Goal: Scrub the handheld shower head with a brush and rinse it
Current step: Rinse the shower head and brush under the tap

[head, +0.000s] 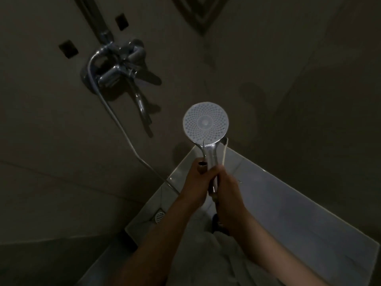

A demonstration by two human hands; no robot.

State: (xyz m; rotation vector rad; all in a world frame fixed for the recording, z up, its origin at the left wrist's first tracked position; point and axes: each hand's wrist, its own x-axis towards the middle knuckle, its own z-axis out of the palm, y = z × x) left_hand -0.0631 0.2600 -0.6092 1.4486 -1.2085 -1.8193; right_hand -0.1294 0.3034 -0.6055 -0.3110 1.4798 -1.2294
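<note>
gripping one shower head [205, 122], two hands, left hand [196, 179] and right hand [227, 189], one thin brush [225, 152] alongside

Bare forearms [165, 234], dark thumbnail [202, 163] on left hand [196, 182]

Both bare forearms reach forward. The left hand [195, 182] and right hand [226, 188], side by side, grip the shower head [205, 122] handle.

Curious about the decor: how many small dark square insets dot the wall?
2: one small dark square inset left of the chrome wall tap, another above it. More may lie outside view.
</note>
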